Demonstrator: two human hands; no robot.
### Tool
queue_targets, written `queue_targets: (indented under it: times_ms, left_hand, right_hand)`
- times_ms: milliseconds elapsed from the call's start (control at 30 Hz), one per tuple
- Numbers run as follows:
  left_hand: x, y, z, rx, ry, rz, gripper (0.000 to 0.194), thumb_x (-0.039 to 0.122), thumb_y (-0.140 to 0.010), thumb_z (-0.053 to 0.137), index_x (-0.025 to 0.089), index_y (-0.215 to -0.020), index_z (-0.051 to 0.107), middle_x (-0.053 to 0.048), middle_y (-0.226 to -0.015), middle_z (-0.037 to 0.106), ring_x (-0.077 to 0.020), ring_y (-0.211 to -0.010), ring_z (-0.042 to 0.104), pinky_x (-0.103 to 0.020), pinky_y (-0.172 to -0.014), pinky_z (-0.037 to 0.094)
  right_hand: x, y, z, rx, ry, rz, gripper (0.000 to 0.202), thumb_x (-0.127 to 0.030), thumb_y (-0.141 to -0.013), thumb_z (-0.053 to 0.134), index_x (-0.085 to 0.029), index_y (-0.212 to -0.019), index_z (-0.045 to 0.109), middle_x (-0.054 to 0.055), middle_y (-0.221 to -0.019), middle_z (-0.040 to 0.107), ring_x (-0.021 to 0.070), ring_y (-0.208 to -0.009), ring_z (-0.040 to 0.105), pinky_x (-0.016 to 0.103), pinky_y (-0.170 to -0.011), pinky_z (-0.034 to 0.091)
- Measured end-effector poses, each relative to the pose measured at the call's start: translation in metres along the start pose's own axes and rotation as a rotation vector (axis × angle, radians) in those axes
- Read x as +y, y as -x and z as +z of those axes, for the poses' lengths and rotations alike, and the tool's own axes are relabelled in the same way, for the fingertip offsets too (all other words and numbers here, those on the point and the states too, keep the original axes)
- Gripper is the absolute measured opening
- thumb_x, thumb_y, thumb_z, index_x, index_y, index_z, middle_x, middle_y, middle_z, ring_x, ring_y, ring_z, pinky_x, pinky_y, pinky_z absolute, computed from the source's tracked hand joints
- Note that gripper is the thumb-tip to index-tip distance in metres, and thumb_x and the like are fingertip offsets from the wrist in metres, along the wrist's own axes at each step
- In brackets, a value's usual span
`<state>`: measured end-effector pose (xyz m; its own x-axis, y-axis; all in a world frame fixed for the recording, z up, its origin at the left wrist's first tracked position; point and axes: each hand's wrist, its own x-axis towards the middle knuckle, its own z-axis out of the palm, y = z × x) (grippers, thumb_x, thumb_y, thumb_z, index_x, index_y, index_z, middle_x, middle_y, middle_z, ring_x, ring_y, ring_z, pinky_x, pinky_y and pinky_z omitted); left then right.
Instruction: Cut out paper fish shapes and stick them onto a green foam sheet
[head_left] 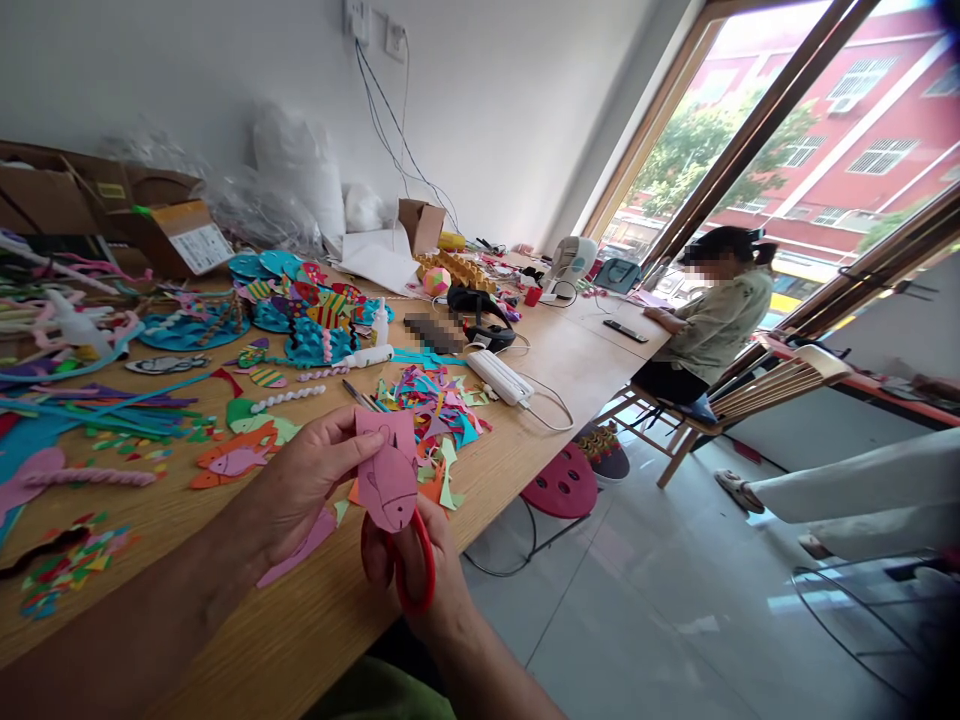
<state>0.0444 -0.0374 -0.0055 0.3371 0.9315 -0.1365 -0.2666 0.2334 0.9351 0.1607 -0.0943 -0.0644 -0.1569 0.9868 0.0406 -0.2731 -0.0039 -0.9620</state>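
Note:
Between thumb and fingers, my left hand (319,475) pinches a piece of pink paper (387,475) with a fish outline drawn on it. Red-handled scissors (417,575) are in my right hand (442,580), whose fingers pass through the loops. The blades are hidden behind the paper, so I cannot tell how far apart they are. Part of the paper's lower edge is trimmed around the fish's head. Under my left wrist a strip of pink paper (304,548) lies at the table edge. Cut orange and pink paper fish (236,457) lie left of my left hand.
Colourful paper scraps (431,400) are heaped beyond my hands. A white power strip (501,377), glue bottles (371,356) and blue paper crafts (322,340) stand farther back. A red stool (561,482) is beside the table (555,430). Another person (724,310) sits at the far end.

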Motion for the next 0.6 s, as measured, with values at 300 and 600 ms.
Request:
queue_targets:
  times_ms: [300,600]
  left_hand:
    - [-0.0074,0.0006,0.0002,0.015,-0.046,0.079,0.012,0.028,-0.073,0.072,0.018,-0.078,0.067,0.003,-0.071,0.068,-0.011,-0.067,0.058,-0.019,-0.065,0.047]
    - [-0.0061,0.0021,0.005,0.043,-0.025,0.071,0.016,0.03,-0.07,0.074,0.018,-0.079,0.068,0.001,-0.074,0.071,-0.014,-0.071,0.061,-0.021,-0.066,0.048]
  right_hand:
    - [0.002,-0.0015,-0.0004,-0.015,-0.046,0.02,0.052,-0.07,-0.076,0.053,-0.02,-0.064,0.047,-0.004,-0.045,0.044,0.0089,-0.04,0.038,0.022,-0.042,0.028]
    - [0.0039,-0.0019,-0.0005,-0.006,-0.098,-0.015,0.049,-0.064,-0.079,0.055,-0.019,-0.061,0.049,-0.005,-0.044,0.042,0.0087,-0.041,0.038,0.021,-0.041,0.027]
